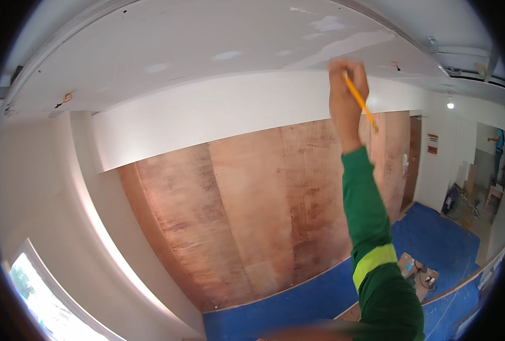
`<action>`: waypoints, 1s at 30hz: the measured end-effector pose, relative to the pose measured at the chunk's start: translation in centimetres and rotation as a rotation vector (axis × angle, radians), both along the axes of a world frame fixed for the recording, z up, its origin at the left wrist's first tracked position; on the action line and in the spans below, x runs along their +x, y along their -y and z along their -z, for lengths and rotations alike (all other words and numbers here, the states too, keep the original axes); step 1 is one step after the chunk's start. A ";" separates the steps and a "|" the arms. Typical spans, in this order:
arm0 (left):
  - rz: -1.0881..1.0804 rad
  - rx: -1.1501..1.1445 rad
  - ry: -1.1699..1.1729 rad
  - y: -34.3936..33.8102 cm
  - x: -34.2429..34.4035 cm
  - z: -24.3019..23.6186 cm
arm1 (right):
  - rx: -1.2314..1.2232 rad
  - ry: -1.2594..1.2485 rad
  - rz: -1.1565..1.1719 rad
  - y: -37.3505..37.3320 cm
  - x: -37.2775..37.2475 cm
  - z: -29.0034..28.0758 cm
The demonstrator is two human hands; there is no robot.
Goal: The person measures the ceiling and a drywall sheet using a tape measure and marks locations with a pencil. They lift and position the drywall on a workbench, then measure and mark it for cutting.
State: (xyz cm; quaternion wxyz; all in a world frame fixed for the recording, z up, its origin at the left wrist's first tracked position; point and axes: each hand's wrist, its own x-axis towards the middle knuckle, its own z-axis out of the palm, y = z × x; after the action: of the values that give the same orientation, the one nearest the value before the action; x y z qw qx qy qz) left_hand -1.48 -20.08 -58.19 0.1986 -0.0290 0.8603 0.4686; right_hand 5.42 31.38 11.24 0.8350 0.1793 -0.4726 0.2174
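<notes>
Evidently, a pencil (361, 103) is held in the right hand (348, 94), raised at the upper right of the frame; the fingers are curled closed around it, and its shaft is slanted down to the right. Whether the ceiling (178, 51) is touched cannot be told. The forearm is covered by a green sleeve (367, 199) crossed by a lime band (374, 262). Wood panels (252, 204) are seen mid-frame, blue sheeting (281, 307) along the bottom, and a window (48, 298) at lower left.
</notes>
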 end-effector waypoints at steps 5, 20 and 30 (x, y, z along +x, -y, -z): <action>0.185 0.022 -0.052 -2.0 -2.6 -1.0 | -0.331 0.513 0.105 2.5 1.3 21.5; 0.760 0.132 -0.111 -10.0 -4.9 -0.3 | -1.145 1.514 -0.749 22.3 10.4 65.7; 1.306 0.440 -0.430 -18.5 2.7 -3.9 | -1.094 1.432 -0.598 24.8 17.5 60.6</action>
State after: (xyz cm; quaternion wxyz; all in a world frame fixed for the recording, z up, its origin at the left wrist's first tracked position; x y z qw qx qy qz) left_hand 1.24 -1.55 -54.30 0.2654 0.6247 0.6080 0.4119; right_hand 22.94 6.59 -49.40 0.2245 -0.2990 -0.6394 0.6718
